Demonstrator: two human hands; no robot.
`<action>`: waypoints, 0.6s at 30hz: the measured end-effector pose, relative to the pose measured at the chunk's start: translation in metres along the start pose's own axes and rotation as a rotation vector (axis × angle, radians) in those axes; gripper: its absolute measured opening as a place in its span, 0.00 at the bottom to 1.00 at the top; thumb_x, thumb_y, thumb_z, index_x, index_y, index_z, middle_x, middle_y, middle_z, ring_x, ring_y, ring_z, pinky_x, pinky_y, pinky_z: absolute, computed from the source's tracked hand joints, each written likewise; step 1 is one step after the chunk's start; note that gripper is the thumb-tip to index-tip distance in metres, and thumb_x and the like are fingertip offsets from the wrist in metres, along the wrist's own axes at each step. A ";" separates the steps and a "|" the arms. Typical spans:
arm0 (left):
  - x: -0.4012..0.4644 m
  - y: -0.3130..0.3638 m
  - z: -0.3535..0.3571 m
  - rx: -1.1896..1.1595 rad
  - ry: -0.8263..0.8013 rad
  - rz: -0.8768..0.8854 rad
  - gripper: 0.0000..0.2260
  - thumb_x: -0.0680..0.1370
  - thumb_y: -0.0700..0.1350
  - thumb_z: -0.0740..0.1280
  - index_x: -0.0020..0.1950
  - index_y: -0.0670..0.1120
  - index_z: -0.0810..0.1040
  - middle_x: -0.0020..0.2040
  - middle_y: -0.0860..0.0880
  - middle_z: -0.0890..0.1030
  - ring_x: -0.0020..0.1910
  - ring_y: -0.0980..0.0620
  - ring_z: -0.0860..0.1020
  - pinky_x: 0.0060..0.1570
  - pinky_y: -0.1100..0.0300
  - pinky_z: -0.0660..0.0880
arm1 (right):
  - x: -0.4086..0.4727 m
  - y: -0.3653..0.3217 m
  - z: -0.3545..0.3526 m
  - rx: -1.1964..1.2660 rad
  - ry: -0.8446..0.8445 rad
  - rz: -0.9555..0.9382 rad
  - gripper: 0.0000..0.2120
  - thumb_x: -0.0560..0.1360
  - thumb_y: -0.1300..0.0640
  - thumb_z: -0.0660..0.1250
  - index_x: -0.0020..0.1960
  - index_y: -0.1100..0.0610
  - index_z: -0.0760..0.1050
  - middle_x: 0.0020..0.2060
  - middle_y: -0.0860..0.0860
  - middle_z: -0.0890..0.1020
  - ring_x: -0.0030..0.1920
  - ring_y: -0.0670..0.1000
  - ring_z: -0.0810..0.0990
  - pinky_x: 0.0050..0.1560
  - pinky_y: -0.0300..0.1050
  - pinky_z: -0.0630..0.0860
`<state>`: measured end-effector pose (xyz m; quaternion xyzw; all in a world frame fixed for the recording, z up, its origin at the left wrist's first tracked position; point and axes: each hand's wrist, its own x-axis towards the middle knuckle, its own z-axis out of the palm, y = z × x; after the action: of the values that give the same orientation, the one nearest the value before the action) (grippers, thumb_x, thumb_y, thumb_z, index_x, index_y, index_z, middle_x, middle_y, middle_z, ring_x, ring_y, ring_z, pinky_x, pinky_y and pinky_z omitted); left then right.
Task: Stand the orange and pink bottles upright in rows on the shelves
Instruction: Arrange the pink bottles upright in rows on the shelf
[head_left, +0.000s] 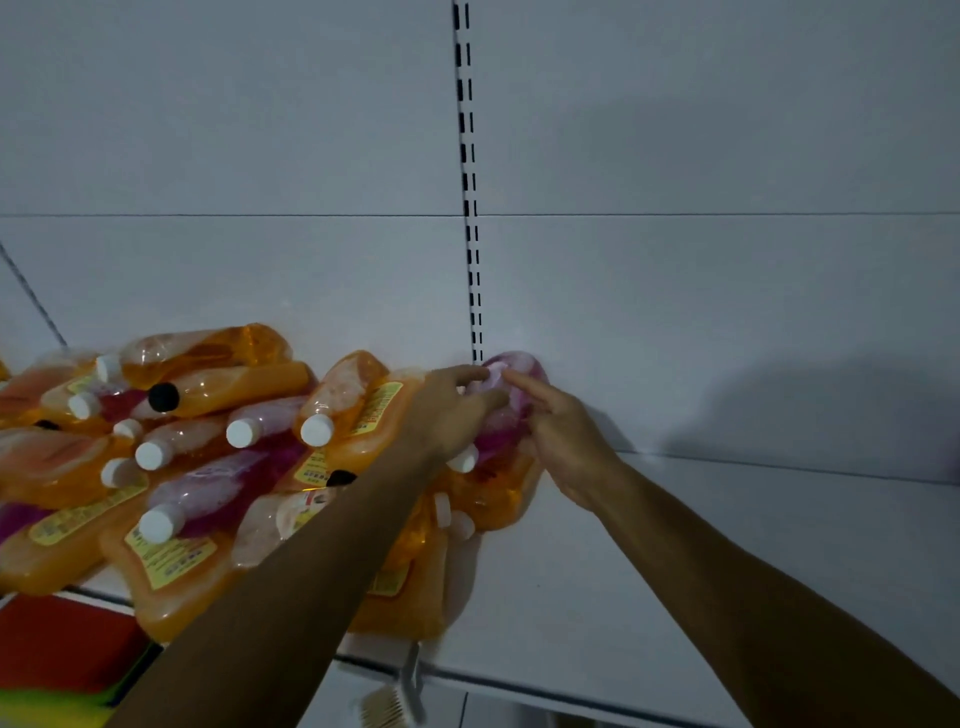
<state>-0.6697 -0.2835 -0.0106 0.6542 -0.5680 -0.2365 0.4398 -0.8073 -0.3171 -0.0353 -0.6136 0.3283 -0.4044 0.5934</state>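
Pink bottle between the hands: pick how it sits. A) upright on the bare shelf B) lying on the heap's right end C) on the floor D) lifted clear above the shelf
B: the pink bottle lies tilted atop an orange bottle, cap toward the camera, with both hands on it.

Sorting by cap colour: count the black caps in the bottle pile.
2 clearly: one black cap high on the left of the pile, a second black cap against the left forearm. A dark sliver near the left edge may be a third; others could be buried.
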 end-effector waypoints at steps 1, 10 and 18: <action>-0.001 0.006 0.000 -0.078 -0.011 -0.007 0.20 0.77 0.49 0.68 0.68 0.48 0.75 0.66 0.47 0.76 0.59 0.49 0.76 0.52 0.58 0.78 | -0.005 -0.003 -0.008 -0.128 -0.030 -0.071 0.20 0.80 0.63 0.61 0.70 0.49 0.70 0.58 0.49 0.78 0.55 0.48 0.80 0.52 0.41 0.80; -0.010 0.081 0.072 -0.382 -0.307 0.049 0.21 0.75 0.62 0.62 0.59 0.49 0.79 0.56 0.48 0.82 0.54 0.47 0.81 0.56 0.50 0.78 | -0.059 -0.017 -0.113 -0.725 0.362 -0.312 0.39 0.62 0.38 0.75 0.70 0.49 0.69 0.59 0.52 0.76 0.56 0.48 0.77 0.54 0.36 0.78; -0.042 0.139 0.204 -0.320 -0.554 0.345 0.15 0.71 0.41 0.76 0.52 0.56 0.78 0.47 0.57 0.83 0.48 0.59 0.82 0.46 0.65 0.78 | -0.149 0.001 -0.242 -0.674 0.730 -0.148 0.28 0.65 0.32 0.69 0.58 0.46 0.76 0.43 0.59 0.79 0.44 0.55 0.80 0.45 0.47 0.80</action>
<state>-0.9196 -0.3022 -0.0036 0.3827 -0.7234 -0.4129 0.3998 -1.0901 -0.2975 -0.0602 -0.6113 0.5823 -0.5054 0.1785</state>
